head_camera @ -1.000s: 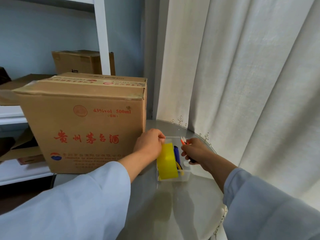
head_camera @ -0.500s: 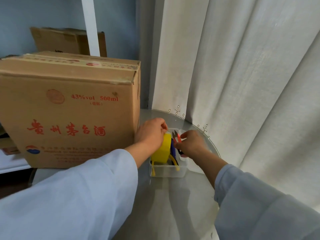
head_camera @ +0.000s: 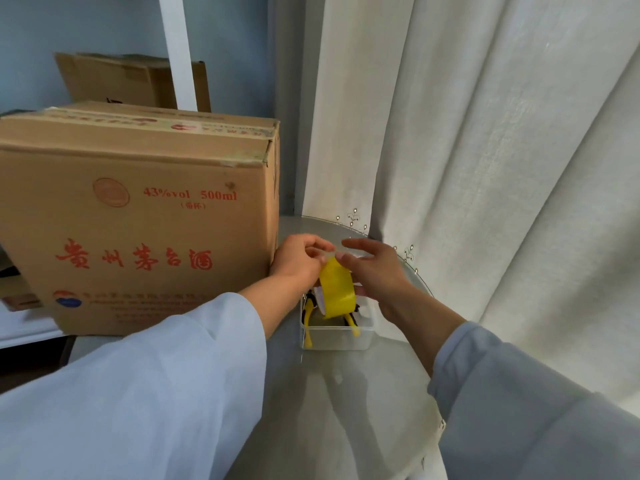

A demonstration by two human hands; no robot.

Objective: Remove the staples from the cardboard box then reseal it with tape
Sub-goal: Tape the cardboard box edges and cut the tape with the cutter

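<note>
Fingers (head_camera: 317,245) of your left hand (head_camera: 299,261) are curled round the yellow tape roll (head_camera: 337,289), holding it just above the clear plastic tray (head_camera: 337,337) on the table (head_camera: 346,393). Your right hand (head_camera: 374,271) is spread and relaxed, its fingertips touching the roll's upper edge, gripping nothing. The cardboard box (head_camera: 138,216) stands just left of your left hand, its top flaps down with old tape along the seam; no staples can be made out from here.

Risks, as judgement: the roll is held by one hand only, so a loose grip could drop it into the tray onto the yellow-handled tool (head_camera: 308,320) below. Taping before the staples come out would reverse the task order.

Legible on the box: "43%vol 500ml", red Chinese characters beneath, and a round emblem.
</note>
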